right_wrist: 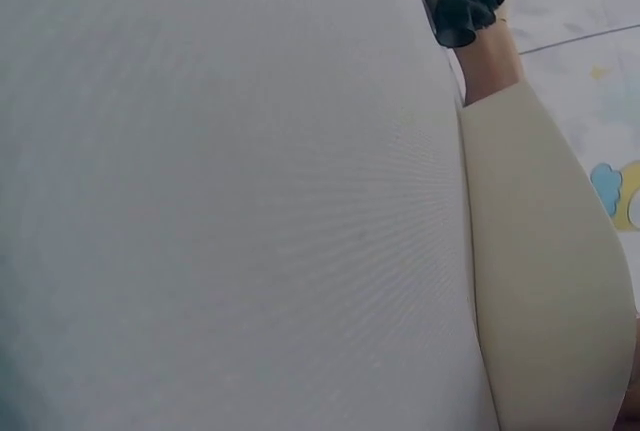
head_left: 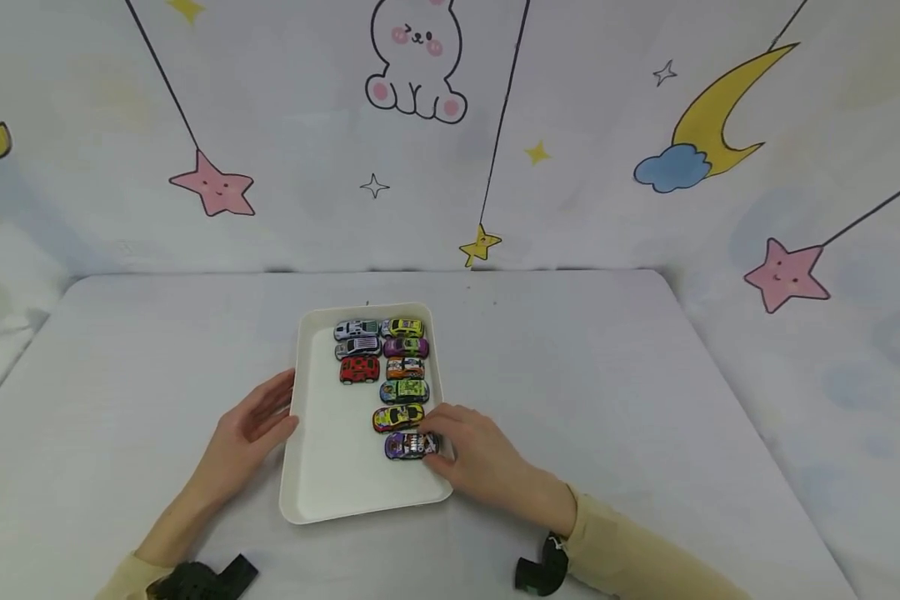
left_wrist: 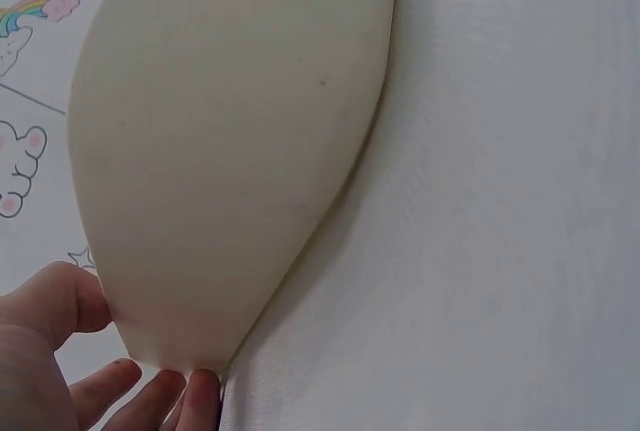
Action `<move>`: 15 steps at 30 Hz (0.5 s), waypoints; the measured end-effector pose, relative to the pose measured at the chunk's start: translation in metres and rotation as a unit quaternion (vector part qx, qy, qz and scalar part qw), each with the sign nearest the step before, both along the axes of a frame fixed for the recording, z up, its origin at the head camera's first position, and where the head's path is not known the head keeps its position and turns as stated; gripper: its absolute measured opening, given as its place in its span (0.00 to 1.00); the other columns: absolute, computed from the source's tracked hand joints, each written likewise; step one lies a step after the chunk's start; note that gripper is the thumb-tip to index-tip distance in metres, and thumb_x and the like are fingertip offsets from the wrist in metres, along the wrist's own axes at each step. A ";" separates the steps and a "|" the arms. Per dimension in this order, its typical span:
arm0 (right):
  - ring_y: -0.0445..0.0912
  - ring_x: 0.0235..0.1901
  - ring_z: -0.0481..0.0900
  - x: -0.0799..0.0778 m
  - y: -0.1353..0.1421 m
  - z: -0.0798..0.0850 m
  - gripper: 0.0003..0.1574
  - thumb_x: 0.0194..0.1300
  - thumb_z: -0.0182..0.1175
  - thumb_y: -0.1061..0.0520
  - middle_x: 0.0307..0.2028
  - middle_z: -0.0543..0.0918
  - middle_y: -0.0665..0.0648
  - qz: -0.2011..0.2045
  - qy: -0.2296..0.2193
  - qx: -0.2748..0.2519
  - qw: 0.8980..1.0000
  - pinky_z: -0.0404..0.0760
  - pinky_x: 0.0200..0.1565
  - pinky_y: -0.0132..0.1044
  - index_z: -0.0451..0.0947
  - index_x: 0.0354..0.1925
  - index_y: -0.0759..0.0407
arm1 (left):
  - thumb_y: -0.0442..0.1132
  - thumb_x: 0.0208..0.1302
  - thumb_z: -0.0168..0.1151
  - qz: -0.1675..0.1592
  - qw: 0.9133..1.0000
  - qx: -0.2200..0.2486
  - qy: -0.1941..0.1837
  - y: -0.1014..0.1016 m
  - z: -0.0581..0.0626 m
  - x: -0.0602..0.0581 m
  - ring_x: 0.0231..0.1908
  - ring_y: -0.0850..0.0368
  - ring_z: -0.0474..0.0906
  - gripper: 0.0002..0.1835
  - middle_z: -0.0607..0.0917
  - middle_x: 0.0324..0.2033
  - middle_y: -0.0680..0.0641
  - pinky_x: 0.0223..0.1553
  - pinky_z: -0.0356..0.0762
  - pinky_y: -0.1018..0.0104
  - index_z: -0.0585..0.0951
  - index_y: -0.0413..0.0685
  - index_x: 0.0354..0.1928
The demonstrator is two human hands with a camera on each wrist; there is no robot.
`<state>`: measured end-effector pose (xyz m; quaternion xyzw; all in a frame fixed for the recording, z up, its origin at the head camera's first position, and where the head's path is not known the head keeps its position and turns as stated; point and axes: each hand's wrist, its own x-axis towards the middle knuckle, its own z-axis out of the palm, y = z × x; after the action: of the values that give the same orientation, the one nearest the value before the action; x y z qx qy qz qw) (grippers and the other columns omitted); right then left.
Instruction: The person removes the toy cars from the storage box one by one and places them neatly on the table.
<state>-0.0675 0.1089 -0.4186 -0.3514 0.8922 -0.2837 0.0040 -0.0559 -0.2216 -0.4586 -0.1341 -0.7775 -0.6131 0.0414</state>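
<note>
A white rectangular tray (head_left: pixel 330 467) lies on the table with several small toy cars in it. My left hand (head_left: pixel 240 437) holds the tray's left side, thumb at the rim and fingertips against the outer wall; the left wrist view shows this hand (left_wrist: pixel 110 371) too. With thumb and index finger, my right hand (head_left: pixel 483 446) pinches the right end of a purple toy car (head_left: pixel 407 446), the nearest one in the right column. Just beyond it is a yellow toy car (head_left: pixel 397 417). The right wrist view shows the tray's outer wall (right_wrist: pixel 540 271), with the right fingers mostly hidden.
Farther up the right column is a green toy car (head_left: pixel 405 391). A red toy car (head_left: pixel 359 369) ends the shorter left column, below a silver toy car (head_left: pixel 357 329). The white table (head_left: pixel 607 400) meets patterned walls (head_left: pixel 307 167) at the back and sides.
</note>
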 end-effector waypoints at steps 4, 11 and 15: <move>0.45 0.45 0.83 -0.002 0.003 0.000 0.19 0.53 0.75 0.62 0.44 0.85 0.50 0.004 0.014 -0.015 1.000 0.85 0.48 0.38 0.84 0.45 0.57 | 0.25 0.69 0.59 -0.004 1.000 -0.001 0.000 0.003 0.000 -0.003 0.63 0.71 0.72 0.32 0.69 0.68 0.29 0.59 0.75 0.80 0.63 0.33 0.73; 0.44 0.44 0.83 -0.001 0.001 -0.001 0.18 0.55 0.74 0.61 0.44 0.85 0.52 0.018 0.016 -0.035 0.999 0.85 0.48 0.35 0.84 0.45 0.59 | 0.25 0.68 0.59 -0.002 1.000 -0.005 0.004 0.001 0.003 0.000 0.63 0.72 0.72 0.31 0.72 0.69 0.41 0.58 0.74 0.81 0.64 0.33 0.72; 0.44 0.45 0.83 -0.001 0.002 -0.004 0.18 0.55 0.75 0.59 0.44 0.85 0.51 0.019 0.057 -0.037 0.998 0.85 0.48 0.35 0.85 0.45 0.57 | 0.24 0.68 0.59 -0.004 1.000 -0.002 0.008 0.001 0.003 0.001 0.63 0.72 0.72 0.31 0.73 0.68 0.48 0.58 0.74 0.82 0.63 0.31 0.72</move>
<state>-0.0684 0.1109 -0.4224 -0.3840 0.8730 -0.2957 -0.0542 -0.0548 -0.2204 -0.4552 -0.1419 -0.7778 -0.6106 0.0452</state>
